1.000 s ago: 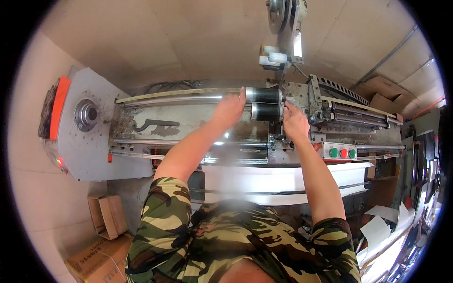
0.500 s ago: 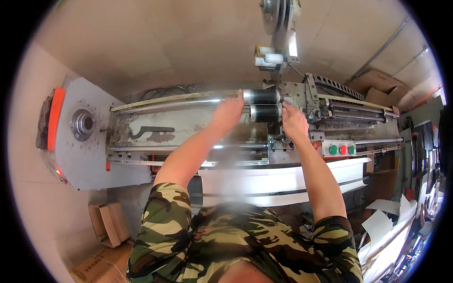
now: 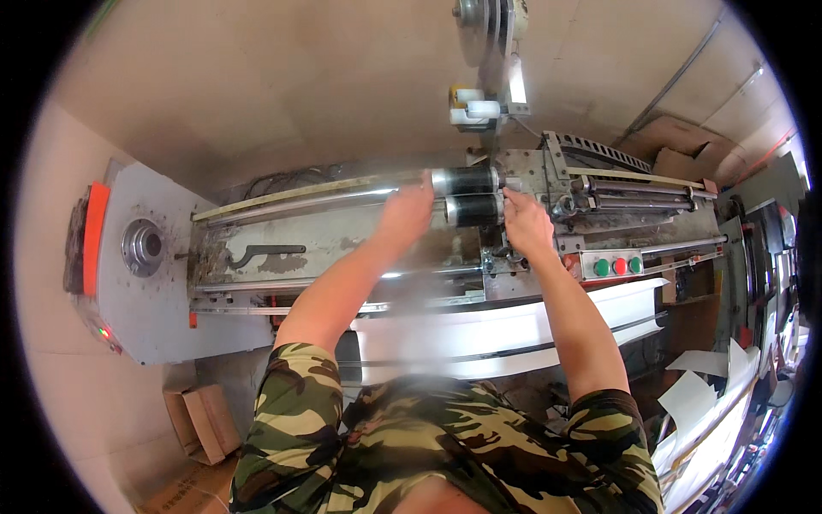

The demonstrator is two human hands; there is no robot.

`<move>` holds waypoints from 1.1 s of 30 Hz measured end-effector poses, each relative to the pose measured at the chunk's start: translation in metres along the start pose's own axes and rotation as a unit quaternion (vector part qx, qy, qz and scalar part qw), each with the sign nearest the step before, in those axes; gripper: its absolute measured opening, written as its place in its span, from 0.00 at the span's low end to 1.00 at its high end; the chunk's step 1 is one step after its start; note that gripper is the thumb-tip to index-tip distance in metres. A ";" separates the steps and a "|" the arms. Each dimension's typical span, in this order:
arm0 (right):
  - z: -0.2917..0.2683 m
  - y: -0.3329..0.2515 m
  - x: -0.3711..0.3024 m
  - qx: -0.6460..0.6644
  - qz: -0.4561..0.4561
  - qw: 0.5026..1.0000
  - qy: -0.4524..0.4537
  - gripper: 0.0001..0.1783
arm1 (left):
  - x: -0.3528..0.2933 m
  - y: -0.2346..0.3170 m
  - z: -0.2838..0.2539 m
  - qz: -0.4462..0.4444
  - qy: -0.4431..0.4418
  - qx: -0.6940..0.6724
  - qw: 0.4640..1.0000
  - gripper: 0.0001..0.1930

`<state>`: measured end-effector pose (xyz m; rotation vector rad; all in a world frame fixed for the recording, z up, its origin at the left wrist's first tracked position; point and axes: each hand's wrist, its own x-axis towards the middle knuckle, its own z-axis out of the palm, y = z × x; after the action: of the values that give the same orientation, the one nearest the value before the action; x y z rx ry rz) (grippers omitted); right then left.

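Note:
A long grey metal machine lies across the view in front of me. On its two bright steel shafts sit two short black rollers, one above the other. My left hand grips the left end of the lower roller. My right hand presses against the rollers' right end, beside the machine's carriage block. Both forearms reach up from my camouflage sleeves.
A control panel with two green buttons and a red one sits right of my right hand. A round flange with an orange strip marks the machine's left end. White sheets lie below the machine. Cardboard boxes stand on the floor at left.
The view has shifted slightly, so the machine sits a little lower and further left. Both hands stay on the rollers in much the same position.

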<state>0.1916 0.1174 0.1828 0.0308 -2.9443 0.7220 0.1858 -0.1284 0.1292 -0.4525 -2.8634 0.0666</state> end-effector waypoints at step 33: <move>-0.001 -0.002 0.001 -0.052 -0.006 0.998 -0.041 0.21 | 0.000 0.001 0.028 0.009 0.022 0.038 0.999 0.33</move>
<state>0.1909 0.1160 0.1851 0.0695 -3.0521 0.5775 0.1791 -0.1273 0.1023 -0.4586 -2.8022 0.1649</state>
